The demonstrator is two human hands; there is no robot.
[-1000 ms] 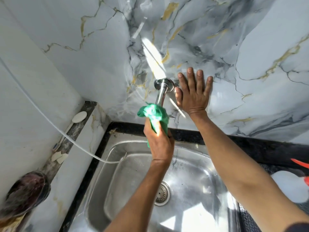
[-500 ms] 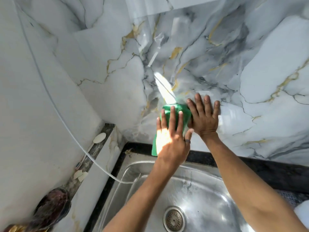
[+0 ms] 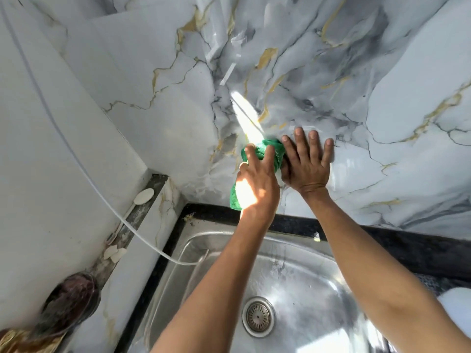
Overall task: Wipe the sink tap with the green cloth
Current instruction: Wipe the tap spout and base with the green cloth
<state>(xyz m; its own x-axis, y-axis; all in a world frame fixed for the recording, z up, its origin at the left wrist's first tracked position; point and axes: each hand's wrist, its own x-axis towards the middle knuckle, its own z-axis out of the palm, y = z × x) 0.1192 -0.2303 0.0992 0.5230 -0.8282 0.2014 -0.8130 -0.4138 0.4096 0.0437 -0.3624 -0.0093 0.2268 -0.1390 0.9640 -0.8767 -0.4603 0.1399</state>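
The green cloth (image 3: 265, 152) is bunched against the marble wall where the tap comes out, and a tail of it hangs below my palm. My left hand (image 3: 257, 184) presses the cloth there, its fingers wrapped over it. The tap itself is hidden under the cloth and my hands. My right hand (image 3: 307, 161) lies flat on the wall just right of the cloth, fingers spread, its thumb side touching the cloth.
A steel sink (image 3: 293, 281) with a round drain (image 3: 258, 316) lies below my arms, framed by a black counter edge (image 3: 382, 240). A white hose (image 3: 122, 220) runs down the left wall into the sink. A dark bowl (image 3: 68, 301) and soap scraps (image 3: 114, 253) sit on the left ledge.
My left hand slid the cloth up the tap from its spout end to the wall and now bunches it tighter there. The right hand stayed flat on the wall.
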